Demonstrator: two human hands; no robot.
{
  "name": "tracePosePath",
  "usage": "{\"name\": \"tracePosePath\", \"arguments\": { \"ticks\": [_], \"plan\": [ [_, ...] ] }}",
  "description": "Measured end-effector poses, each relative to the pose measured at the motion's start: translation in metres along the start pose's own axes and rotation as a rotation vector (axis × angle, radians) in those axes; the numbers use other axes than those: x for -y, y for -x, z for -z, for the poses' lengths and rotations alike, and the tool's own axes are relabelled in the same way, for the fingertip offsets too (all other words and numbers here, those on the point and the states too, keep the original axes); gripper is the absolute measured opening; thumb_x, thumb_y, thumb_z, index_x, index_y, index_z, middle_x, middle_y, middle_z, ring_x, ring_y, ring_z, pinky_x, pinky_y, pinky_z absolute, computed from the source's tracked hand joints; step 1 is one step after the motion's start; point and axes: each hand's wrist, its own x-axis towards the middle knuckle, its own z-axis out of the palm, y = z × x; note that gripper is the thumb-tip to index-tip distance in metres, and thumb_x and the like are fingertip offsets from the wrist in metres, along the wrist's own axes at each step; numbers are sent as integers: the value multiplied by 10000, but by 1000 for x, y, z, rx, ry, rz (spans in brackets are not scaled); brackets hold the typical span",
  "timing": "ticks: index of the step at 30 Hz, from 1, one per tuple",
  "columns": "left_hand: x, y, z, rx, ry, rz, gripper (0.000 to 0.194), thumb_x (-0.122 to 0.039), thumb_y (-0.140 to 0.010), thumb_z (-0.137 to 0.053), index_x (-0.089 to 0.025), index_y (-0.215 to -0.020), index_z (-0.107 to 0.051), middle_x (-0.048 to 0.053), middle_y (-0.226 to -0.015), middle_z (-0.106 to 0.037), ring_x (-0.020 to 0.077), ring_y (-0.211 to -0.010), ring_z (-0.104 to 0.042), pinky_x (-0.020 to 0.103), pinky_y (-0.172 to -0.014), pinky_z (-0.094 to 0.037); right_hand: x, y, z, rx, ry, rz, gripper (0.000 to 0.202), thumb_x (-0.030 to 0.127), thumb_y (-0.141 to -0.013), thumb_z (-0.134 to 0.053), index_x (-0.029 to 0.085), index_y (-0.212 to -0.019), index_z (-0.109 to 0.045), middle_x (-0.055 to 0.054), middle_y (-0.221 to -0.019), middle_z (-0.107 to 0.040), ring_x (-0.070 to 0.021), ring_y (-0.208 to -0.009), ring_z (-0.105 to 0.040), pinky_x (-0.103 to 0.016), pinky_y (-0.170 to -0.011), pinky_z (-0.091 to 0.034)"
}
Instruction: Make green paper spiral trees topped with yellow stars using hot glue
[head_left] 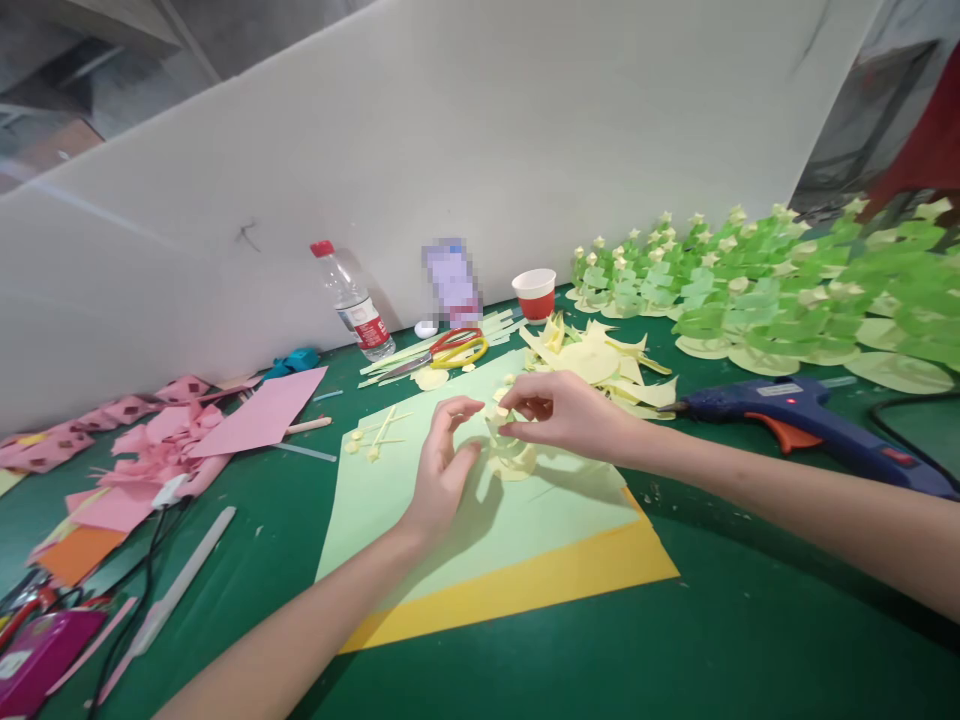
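Note:
A small paper plant with a round pale yellow base (513, 464) stands upright on the light green sheet (390, 510). My right hand (551, 410) reaches over its top from the right, thumb and fingers closed around a small pale yellow piece. On the plant's left side, my left hand (446, 460) is curved with thumb and fingers apart, holding nothing. Thin stems with small yellow stars (373, 452) lie at the sheet's left. Under the green sheet, a yellow-orange sheet (525, 590) shows along the front.
A blue glue gun (795, 405) lies at the right, below many finished green paper plants (787, 290). Behind the sheet are yellow scraps (592, 360), scissors (459, 348), a paper cup (535, 296), and a bottle (358, 315). Pink paper (262, 410) lies left.

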Motion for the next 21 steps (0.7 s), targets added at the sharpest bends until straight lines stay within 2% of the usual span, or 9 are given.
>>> {"name": "tracePosePath", "arguments": {
  "ticks": [11,21],
  "plan": [
    [0,-1,0,-6,-25,2,251,-117,-717,-423,-233,-930,-487,22,-992,-465,181,-1022,-431,367,-969,-314,8,3,-3,-8,18,-29,37,107,-655,-578,126,-630,-561,72,-494,-367,-49,-453,-325,-210,-455,-267],
    [-2,-2,0,-25,-31,21,228,-149,-725,-435,-244,-926,-487,24,-1012,-468,194,-1049,-419,383,-982,-287,11,3,-4,-19,19,-42,47,122,-642,-587,132,-610,-554,73,-488,-369,-42,-451,-320,-194,-450,-259]
  ]
}}
